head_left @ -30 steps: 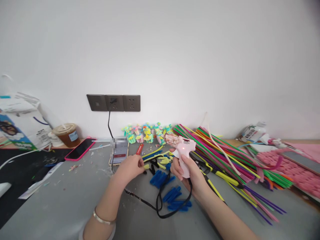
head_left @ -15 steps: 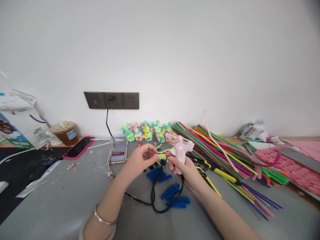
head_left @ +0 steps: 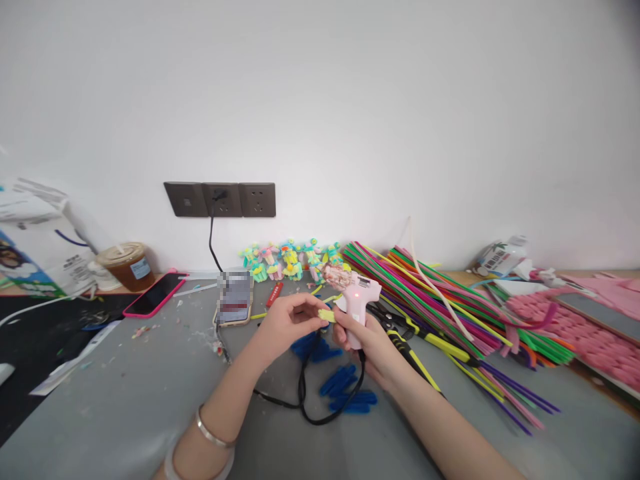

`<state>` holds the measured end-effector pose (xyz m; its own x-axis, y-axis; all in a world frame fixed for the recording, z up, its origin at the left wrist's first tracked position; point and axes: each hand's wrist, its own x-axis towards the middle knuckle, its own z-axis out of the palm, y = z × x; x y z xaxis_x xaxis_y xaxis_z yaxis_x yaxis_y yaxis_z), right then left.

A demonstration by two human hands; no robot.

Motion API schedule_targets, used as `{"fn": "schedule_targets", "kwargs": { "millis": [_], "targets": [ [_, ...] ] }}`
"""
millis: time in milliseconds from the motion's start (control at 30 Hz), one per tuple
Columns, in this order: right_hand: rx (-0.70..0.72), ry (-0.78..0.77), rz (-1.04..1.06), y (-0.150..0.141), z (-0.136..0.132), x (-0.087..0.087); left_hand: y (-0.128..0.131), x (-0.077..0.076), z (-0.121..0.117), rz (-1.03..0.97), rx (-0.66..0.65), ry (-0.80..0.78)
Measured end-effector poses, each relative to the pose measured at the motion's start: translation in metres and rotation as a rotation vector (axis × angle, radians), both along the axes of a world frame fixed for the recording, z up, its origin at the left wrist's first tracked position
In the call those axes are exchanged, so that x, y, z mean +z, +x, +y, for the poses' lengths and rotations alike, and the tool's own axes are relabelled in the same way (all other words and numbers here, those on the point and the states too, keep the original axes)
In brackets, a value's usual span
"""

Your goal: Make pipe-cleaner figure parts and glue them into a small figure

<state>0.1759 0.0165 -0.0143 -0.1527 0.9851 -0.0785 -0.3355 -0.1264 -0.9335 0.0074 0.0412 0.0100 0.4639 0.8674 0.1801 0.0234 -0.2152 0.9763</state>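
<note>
My right hand [head_left: 364, 337] is wrapped round the handle of a pink hot glue gun [head_left: 359, 300], whose red light glows and whose nozzle points left. Between the fingertips of my left hand [head_left: 293, 319] is a short yellow pipe cleaner piece [head_left: 327, 315]; the fingertips of my right hand come up to its right end. Blue pipe cleaner pieces [head_left: 350, 390] lie on the grey mat beneath my hands. The glue gun's black cord [head_left: 302, 380] loops down past them. A red object [head_left: 275, 293] lies beyond my left hand.
Small pastel pipe cleaner figures [head_left: 290, 260] line the wall. Long coloured pipe cleaners [head_left: 430, 300] and yellow-black pliers [head_left: 407, 350] lie to the right. On the left are a phone [head_left: 235, 300], a pink-cased phone [head_left: 155, 295] and a drink cup [head_left: 127, 267].
My hands have drawn closer together, with my left fingertips now nearer the glue gun and the yellow piece between them. The red object shows more fully. The view has shifted slightly.
</note>
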Motion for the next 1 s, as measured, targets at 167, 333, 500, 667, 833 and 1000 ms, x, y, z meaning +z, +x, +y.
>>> {"fn": "schedule_targets", "kwargs": {
  "millis": [167, 333, 500, 667, 833, 1000],
  "targets": [
    [0.008, 0.033, -0.048, -0.002, -0.001, 0.004, 0.001, -0.003, 0.002, -0.002, 0.058, 0.080],
    [-0.040, 0.078, -0.024, -0.002, -0.001, 0.006, -0.016, -0.004, 0.014, -0.051, 0.164, 0.052],
    [-0.068, 0.139, -0.043, 0.002, -0.001, 0.005, -0.026, -0.006, 0.021, -0.142, 0.271, -0.008],
    [-0.082, 0.213, -0.069, 0.007, -0.001, 0.003, -0.023, -0.011, 0.023, -0.154, 0.323, -0.088],
    [-0.075, 0.202, -0.091, 0.008, -0.001, 0.002, -0.020, -0.012, 0.020, -0.110, 0.316, -0.164],
    [-0.109, 0.176, -0.153, 0.005, 0.002, -0.005, -0.009, -0.010, 0.012, -0.091, 0.100, -0.203]
  ]
}}
